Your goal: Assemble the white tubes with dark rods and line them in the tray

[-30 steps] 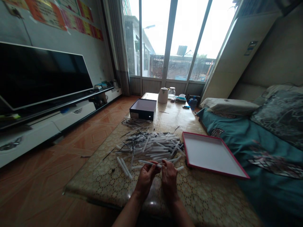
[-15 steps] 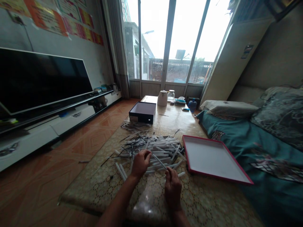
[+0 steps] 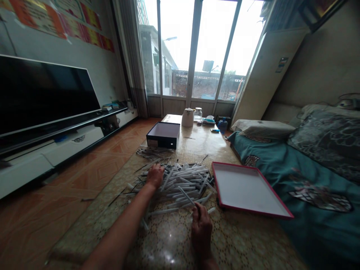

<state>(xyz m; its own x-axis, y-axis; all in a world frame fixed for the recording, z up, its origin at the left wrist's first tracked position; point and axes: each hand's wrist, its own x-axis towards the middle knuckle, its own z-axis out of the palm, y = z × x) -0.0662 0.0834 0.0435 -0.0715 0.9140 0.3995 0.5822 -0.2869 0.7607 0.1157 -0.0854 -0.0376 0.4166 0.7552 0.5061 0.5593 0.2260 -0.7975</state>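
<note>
Backlit room, glaring window (image 3: 180, 48) beyond the table (image 3: 242, 232)

Daylight enters past the table's far end, burning the upper panes to blank white. It lays a pale sheen across the table's far half and small glints near its close edge. The television (image 3: 42, 97) left of the table and the teal cover (image 3: 270, 176) right of it sit dim. On the table, the white tubes (image 3: 185, 180) look soft, fine detail smeared. Wide-angle stretch slants the tall pale unit (image 3: 275, 67) beyond the table's right side.

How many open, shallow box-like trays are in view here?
2. The dark box stands beyond the pile of pale tubes, on the table's left; the red-rimmed tray lies right of the pile. Neither is hidden.
</note>
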